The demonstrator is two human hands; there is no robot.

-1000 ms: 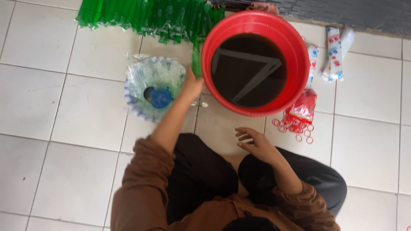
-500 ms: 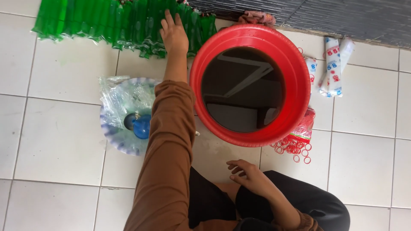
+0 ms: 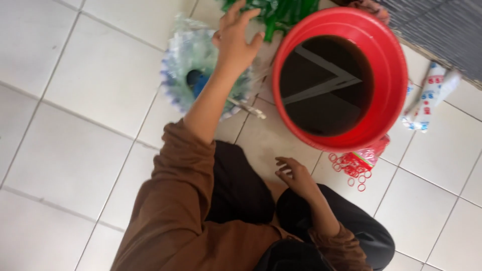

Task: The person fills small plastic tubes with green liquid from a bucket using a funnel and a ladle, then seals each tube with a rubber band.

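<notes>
The left hand (image 3: 236,37) is spread open above thin green plastic tubes (image 3: 281,12) — the right hand (image 3: 296,173), loosely open, is rested on the knee.

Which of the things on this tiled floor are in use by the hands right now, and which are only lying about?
In use:
- left hand, fingers spread, reaching toward the green plastic tubes
- clear bag under that forearm

Lying about:
- red basin of dark liquid
- red rubber bands beside it
- white printed packets
- right hand, resting empty over the lap
</notes>
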